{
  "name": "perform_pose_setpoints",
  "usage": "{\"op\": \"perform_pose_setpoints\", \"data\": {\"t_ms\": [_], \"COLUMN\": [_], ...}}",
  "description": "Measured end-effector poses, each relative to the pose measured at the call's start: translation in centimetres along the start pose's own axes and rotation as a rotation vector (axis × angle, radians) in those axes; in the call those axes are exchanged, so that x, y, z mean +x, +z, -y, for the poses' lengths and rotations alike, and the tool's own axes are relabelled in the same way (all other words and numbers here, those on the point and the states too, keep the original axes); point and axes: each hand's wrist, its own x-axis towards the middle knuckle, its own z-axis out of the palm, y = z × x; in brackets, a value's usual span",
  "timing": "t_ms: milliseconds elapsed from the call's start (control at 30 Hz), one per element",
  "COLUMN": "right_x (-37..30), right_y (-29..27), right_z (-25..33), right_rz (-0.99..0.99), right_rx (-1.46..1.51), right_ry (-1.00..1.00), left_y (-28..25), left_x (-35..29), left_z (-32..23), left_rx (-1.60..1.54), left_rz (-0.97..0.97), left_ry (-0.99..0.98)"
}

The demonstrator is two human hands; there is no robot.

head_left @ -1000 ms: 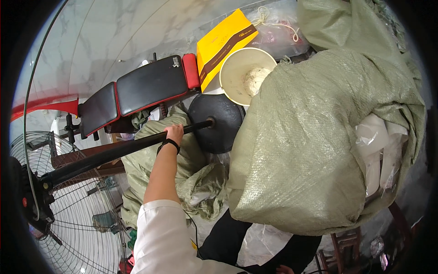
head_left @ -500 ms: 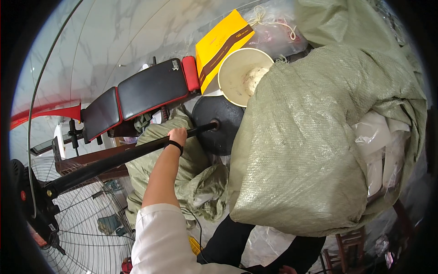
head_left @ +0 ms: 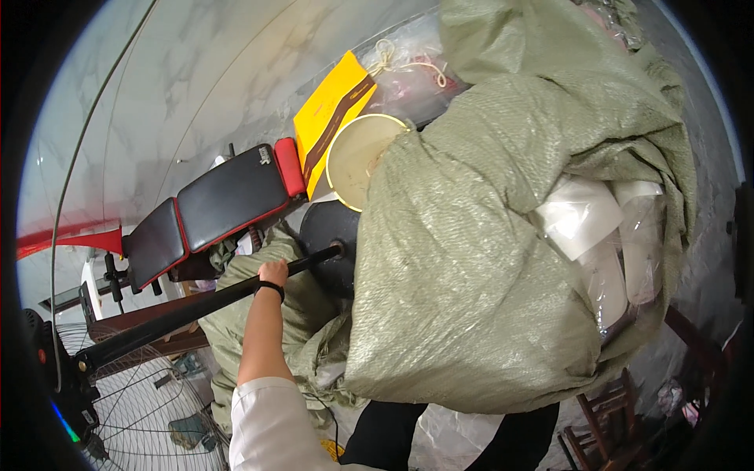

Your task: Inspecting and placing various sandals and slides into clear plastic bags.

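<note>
My left hand (head_left: 272,273) is closed around the black fan pole (head_left: 196,308) — its round base (head_left: 330,245) stands just beyond my knuckles, the fan grille (head_left: 133,400) low to the left. To the right bulks a large green woven sack (head_left: 471,259). My right hand is out of sight.

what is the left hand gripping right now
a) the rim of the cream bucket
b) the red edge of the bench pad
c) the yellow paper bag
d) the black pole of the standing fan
d: the left hand is wrapped around the black pole, which runs from the fan head up to its round black base; the yellow bag and the bucket lie farther off, untouched.
</note>
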Motion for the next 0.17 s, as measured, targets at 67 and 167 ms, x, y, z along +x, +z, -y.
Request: {"op": "perform_pose_setpoints", "data": {"t_ms": [67,167], "right_x": [0.3,-0.4], "right_y": [-0.4,-0.8], "right_z": [-1.1,-3.2], "right_rz": [-0.012,-0.008], "right_rx": [0.074,0.182], "right_ry": [0.094,0.254], "left_y": [-1.1,-3.4], "left_x": [0.0,-1.0], "left_z": [-0.9,-2.0], "left_rx": [0.037,0.069], "left_rz": [0.038,0.074], "left_ry": [-0.024,-0.023]}}
